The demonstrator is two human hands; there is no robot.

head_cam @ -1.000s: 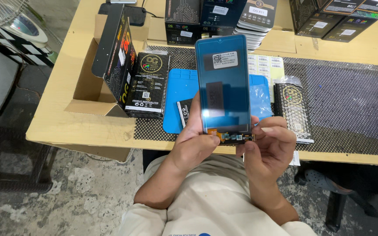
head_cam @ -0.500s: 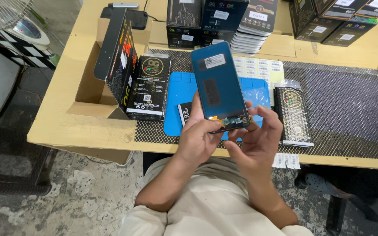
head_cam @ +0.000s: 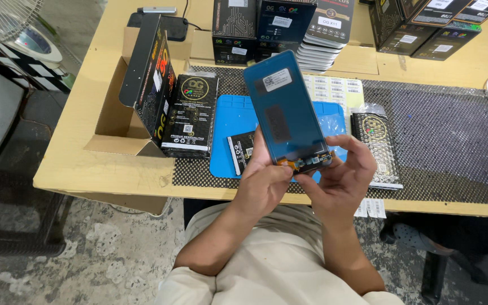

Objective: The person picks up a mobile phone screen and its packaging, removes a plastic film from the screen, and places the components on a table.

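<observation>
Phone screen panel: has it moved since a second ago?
Yes. The screen panel, held at its lower end by the left hand and right hand, has tilted leftward at the top against the blue mat, which stays put.

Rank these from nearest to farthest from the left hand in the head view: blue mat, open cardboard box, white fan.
1. blue mat, on the table just beyond the left hand.
2. open cardboard box, farther left on the table.
3. white fan, off the table, far upper left.

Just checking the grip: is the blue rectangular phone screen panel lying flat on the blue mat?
No, both the left hand and right hand hold it raised above the mat.
</observation>
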